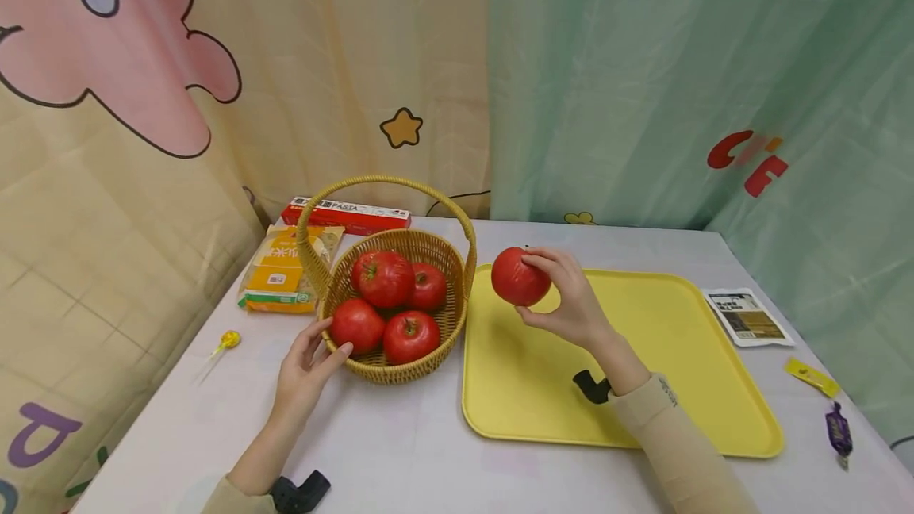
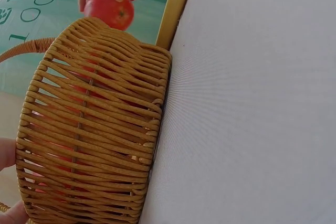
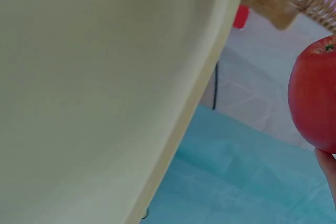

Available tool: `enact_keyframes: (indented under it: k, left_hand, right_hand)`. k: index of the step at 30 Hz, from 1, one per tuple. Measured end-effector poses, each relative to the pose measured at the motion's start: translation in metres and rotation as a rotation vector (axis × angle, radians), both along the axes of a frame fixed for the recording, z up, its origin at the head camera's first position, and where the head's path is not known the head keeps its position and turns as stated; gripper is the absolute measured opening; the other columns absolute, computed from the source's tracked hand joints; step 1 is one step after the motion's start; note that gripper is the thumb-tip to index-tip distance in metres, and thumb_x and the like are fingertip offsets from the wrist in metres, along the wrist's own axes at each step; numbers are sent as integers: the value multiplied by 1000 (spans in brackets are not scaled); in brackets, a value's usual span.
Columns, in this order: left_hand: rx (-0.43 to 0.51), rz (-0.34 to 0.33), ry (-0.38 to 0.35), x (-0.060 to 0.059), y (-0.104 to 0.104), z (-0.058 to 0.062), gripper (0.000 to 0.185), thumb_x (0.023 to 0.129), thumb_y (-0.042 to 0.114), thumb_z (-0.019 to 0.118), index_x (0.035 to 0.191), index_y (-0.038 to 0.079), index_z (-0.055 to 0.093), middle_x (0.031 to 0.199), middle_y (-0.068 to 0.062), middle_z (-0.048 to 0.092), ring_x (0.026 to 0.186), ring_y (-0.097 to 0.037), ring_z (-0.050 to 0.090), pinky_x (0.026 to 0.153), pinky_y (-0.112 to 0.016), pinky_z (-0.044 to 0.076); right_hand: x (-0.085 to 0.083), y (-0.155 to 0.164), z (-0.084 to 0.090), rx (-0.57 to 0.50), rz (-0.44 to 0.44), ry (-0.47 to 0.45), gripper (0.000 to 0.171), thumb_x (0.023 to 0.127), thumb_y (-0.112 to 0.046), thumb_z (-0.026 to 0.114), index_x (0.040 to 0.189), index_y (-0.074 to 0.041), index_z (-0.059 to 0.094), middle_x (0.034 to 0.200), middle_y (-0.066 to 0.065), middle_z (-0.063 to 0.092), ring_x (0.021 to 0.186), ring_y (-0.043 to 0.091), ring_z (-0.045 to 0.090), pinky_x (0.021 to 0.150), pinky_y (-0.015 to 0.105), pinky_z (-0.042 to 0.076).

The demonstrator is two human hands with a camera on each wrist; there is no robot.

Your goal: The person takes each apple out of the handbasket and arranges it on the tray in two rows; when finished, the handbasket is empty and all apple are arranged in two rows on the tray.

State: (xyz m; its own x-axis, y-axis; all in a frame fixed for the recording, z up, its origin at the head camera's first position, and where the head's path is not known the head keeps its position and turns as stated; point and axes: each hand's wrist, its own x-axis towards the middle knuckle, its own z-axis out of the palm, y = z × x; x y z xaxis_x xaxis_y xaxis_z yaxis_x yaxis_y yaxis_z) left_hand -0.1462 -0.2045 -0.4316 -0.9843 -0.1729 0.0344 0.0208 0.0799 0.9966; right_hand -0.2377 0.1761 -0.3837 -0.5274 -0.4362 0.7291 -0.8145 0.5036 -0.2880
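Right hand [image 1: 571, 300] grips one tomato [image 1: 519, 277]; open left hand [image 1: 307, 363] touches basket [image 1: 407, 367] holding four.

Basket [image 1: 400, 355] holds 4 tomatoes [image 1: 385, 278]; tray [image 1: 643, 419] just right of it, pasta box [image 1: 346, 215] behind, packet [image 1: 282, 276] left.

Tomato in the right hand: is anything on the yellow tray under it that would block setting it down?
Nothing visible does. The right hand holds the tomato above the yellow tray's near-left part, and the tray surface shows bare. The basket stands beside the tray, off to the left.
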Motion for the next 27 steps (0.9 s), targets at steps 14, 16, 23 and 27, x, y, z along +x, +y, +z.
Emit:
enact_keyframes:
  k: [14,16,23,27]
  left_hand:
    - [-5,-2,3,1,0,-1,57,88,14,67,137,3,38,152,-12,18,138,-28,24,97,-19,38]
    - [-3,-8,10,0,0,-2,57,88,13,66,137,2,38,152,-13,18,138,-29,24,96,-18,38]
    - [9,-19,28,0,0,-1,57,89,12,66,137,1,37,152,-15,19,137,-32,25,90,-9,40]
    - [-5,-21,27,0,0,0,57,89,14,65,137,1,37,152,-14,19,137,-32,25,93,-13,39]
  right_hand:
    - [-54,11,-31,399,-61,-182,63,65,-10,86,120,-12,55,125,11,49,117,29,41,87,47,52]
    - [-54,11,-31,402,-69,-204,59,65,-14,87,116,-11,57,121,11,51,115,29,43,87,47,52]
    - [-43,11,-15,204,-113,-249,43,67,-28,86,100,-10,65,102,4,61,98,23,53,85,41,52]
    - [-25,-15,9,-93,46,-181,36,72,-11,82,102,-4,64,96,8,64,81,23,60,70,41,56]
